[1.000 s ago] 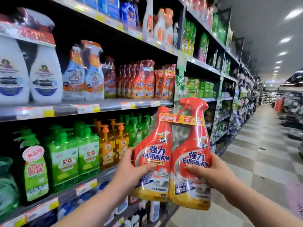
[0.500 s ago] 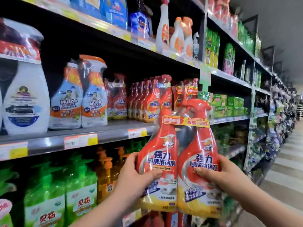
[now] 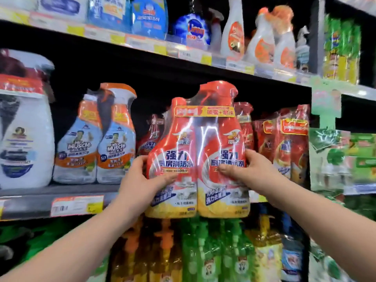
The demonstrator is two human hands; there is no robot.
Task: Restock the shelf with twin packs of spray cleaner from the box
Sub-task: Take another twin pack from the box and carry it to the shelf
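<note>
Shrink-wrapped twin pack of red and yellow spray cleaner bottles (image 3: pixel 198 157) was held upright in front of the grey metal shelf (image 3: pixel 26 202), its base at about the shelf lip, not yet resting on the board. Left hand (image 3: pixel 142 180) and right hand (image 3: pixel 247 171) each had a closed grip on one flank, thumbs across the labels. Matching red packs (image 3: pixel 284 147) stood behind and to the right.

Judgement: lift the base clear of the price strip (image 3: pixel 77 205), keep it level, slide it straight back. Film looked slippery; squeeze evenly.
</note>
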